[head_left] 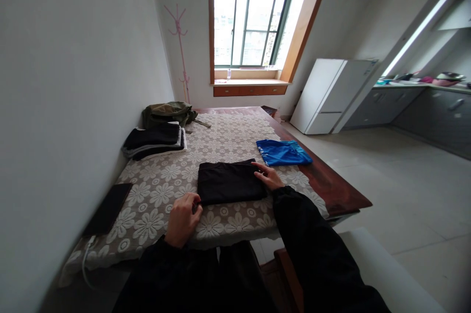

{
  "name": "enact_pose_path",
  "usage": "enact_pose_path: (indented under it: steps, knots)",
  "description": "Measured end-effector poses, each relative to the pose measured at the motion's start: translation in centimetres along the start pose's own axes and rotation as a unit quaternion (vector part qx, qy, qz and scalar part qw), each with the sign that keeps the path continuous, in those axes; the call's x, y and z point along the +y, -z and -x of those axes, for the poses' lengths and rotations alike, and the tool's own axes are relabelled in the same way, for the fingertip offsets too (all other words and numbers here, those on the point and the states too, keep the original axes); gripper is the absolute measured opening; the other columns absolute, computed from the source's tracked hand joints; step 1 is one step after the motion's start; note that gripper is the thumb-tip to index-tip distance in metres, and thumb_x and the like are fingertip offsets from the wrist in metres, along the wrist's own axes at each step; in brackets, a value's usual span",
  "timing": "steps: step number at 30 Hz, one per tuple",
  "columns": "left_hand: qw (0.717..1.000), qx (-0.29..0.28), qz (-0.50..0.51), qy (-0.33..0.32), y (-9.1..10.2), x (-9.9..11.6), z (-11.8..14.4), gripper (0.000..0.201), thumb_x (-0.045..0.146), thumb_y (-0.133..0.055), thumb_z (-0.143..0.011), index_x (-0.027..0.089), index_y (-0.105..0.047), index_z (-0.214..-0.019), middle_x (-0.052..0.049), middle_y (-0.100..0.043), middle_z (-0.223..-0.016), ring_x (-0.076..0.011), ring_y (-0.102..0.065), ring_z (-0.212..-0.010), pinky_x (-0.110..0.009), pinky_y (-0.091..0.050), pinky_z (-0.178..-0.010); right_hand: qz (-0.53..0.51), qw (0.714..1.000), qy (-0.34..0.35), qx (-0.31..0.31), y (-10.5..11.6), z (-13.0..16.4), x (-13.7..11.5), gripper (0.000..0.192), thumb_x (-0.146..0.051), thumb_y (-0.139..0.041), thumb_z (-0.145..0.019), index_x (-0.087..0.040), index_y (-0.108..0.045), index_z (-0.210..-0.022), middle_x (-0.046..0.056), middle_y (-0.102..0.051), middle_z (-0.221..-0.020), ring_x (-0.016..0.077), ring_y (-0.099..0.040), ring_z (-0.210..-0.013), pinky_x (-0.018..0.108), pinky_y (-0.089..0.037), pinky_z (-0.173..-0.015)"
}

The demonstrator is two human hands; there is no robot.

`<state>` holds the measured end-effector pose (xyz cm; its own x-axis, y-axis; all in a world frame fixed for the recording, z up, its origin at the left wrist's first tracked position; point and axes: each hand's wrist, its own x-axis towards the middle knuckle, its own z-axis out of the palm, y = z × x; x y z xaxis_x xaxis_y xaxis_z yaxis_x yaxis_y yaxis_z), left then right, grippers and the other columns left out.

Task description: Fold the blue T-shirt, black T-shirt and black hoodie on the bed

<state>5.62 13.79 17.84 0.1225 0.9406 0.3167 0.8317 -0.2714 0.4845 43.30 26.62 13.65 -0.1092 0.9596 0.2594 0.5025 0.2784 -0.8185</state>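
A folded black garment lies on the floral lace cloth of the table, right in front of me. My left hand pinches its near left corner with the fingers curled. Flat on the garment's right edge rests my right hand, fingers stretched toward its far right corner. Both my sleeves are black.
A folded blue garment lies to the right. A stack of dark and white folded clothes and an olive bundle sit at the back left. A dark flat device lies near the left wall. White fridge stands beyond.
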Motion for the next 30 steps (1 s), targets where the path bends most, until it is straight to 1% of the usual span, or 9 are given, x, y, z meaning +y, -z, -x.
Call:
enact_pose_path:
  steps: [6,11,18,21,24,26,27,28,30]
  knots:
    - [1.000,-0.005,-0.008,0.001,0.0,0.0,-0.1,0.008,0.019,-0.057,-0.089,0.026,-0.060,-0.092,-0.001,-0.072,-0.094,-0.0225,-0.070,-0.091,-0.039,-0.050,-0.090,0.015,1.000,0.000,0.015,-0.1,0.1,-0.1,0.056,-0.047,-0.064,-0.085,-0.022,-0.071,-0.134,0.000,-0.063,-0.077,0.0169,-0.050,-0.062,0.032,-0.047,-0.063]
    - [1.000,-0.016,-0.013,0.005,0.0,-0.1,-0.1,0.010,0.017,-0.057,-0.089,0.025,-0.061,-0.094,-0.001,-0.072,-0.095,-0.0231,-0.069,-0.095,-0.040,-0.049,-0.093,0.045,0.999,0.003,0.022,-0.4,0.1,-0.2,0.052,-0.044,-0.062,-0.086,-0.023,-0.072,-0.131,0.000,-0.065,-0.079,0.0165,-0.052,-0.061,0.033,-0.049,-0.067]
    - [0.999,-0.025,0.000,-0.030,-0.2,-0.2,0.1,0.031,0.014,-0.054,-0.093,0.027,-0.067,-0.117,-0.004,-0.072,-0.111,-0.0236,-0.069,-0.107,-0.041,-0.050,-0.100,0.082,0.996,0.020,0.027,-0.7,0.2,-0.5,0.049,-0.040,-0.058,-0.088,-0.024,-0.070,-0.133,0.003,-0.068,-0.088,0.0194,-0.060,-0.071,0.037,-0.054,-0.080]
    - [0.997,-0.072,-0.002,-0.041,1.0,-0.5,-0.1,0.039,0.012,-0.053,-0.092,0.027,-0.070,-0.124,-0.005,-0.072,-0.112,-0.0237,-0.069,-0.110,-0.039,-0.051,-0.100,0.088,0.995,0.035,0.019,-0.7,0.1,-0.4,0.047,-0.039,-0.057,-0.088,-0.025,-0.071,-0.131,0.007,-0.069,-0.110,0.0219,-0.065,-0.084,0.040,-0.056,-0.087]
    - [0.985,-0.157,-0.014,-0.070,3.5,-0.6,-1.0,0.041,0.016,-0.055,-0.092,0.029,-0.072,-0.127,-0.006,-0.073,-0.116,-0.0233,-0.071,-0.106,-0.036,-0.054,-0.094,0.130,0.990,0.060,0.002,0.0,-0.5,-0.3,0.042,-0.037,-0.059,-0.088,-0.026,-0.072,-0.126,0.011,-0.057,-0.143,0.0286,-0.064,-0.115,0.046,-0.052,-0.102]
    - [0.975,-0.200,-0.019,-0.093,5.0,-0.2,-2.5,0.032,0.022,-0.055,-0.095,0.030,-0.077,-0.116,-0.005,-0.074,-0.117,-0.0226,-0.072,-0.102,-0.035,-0.055,-0.093,0.215,0.972,0.091,-0.024,0.7,-1.4,-0.8,0.043,-0.033,-0.063,-0.086,-0.027,-0.071,-0.128,0.012,-0.048,-0.156,0.0340,-0.055,-0.134,0.053,-0.045,-0.113]
    - [0.973,-0.207,-0.015,-0.103,5.5,0.0,-3.6,0.028,0.025,-0.054,-0.096,0.029,-0.079,-0.107,-0.005,-0.075,-0.116,-0.0225,-0.072,-0.101,-0.035,-0.055,-0.095,0.260,0.959,0.109,-0.039,1.0,-2.1,-1.4,0.046,-0.031,-0.066,-0.085,-0.026,-0.070,-0.131,0.012,-0.045,-0.160,0.0365,-0.051,-0.139,0.056,-0.041,-0.116]
    - [0.971,-0.209,-0.007,-0.115,5.6,0.4,-4.9,0.027,0.028,-0.054,-0.097,0.028,-0.080,-0.103,-0.005,-0.075,-0.114,-0.0227,-0.071,-0.103,-0.035,-0.055,-0.097,0.289,0.947,0.131,-0.058,1.0,-2.9,-2.2,0.051,-0.030,-0.069,-0.083,-0.026,-0.068,-0.135,0.012,-0.043,-0.162,0.0386,-0.046,-0.143,0.057,-0.039,-0.118]
    - [0.971,-0.196,0.023,-0.137,4.8,1.0,-7.8,0.029,0.030,-0.052,-0.099,0.027,-0.078,-0.111,-0.006,-0.075,-0.119,-0.0229,-0.070,-0.109,-0.036,-0.053,-0.103,0.297,0.935,0.174,-0.082,0.3,-4.8,-4.3,0.055,-0.027,-0.068,-0.085,-0.026,-0.064,-0.140,0.011,-0.046,-0.161,0.0380,-0.042,-0.147,0.057,-0.036,-0.121]
